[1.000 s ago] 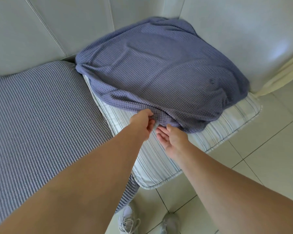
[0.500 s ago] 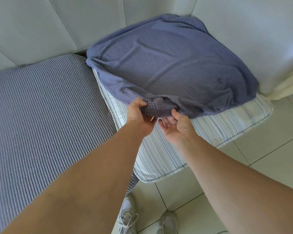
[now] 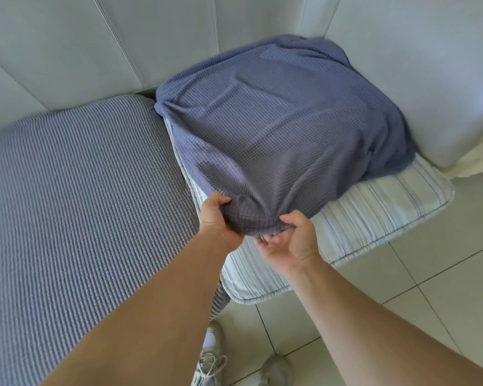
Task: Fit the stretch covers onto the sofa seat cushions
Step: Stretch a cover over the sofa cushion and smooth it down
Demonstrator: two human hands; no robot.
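A blue-grey waffle-knit stretch cover (image 3: 276,129) lies bunched over the back part of a white striped seat cushion (image 3: 374,213) at the sofa's right end. The cushion's near and right edges are bare. My left hand (image 3: 216,218) grips the cover's near hem, thumb on top. Beside it my right hand (image 3: 290,240) holds the same hem, fingers curled underneath and thumb over the fabric. To the left sits a second seat cushion (image 3: 76,196), fully wrapped in the same ribbed blue-grey fabric.
White padded sofa back panels (image 3: 123,43) rise behind both cushions, and a white armrest (image 3: 430,79) stands at the right. Pale floor tiles (image 3: 444,274) spread below the cushion's front edge. My two sneakers (image 3: 209,363) show at the bottom.
Both hands have taken hold of the cover's near hem and drawn it toward me. The right hand, open a second ago, now holds the fabric.
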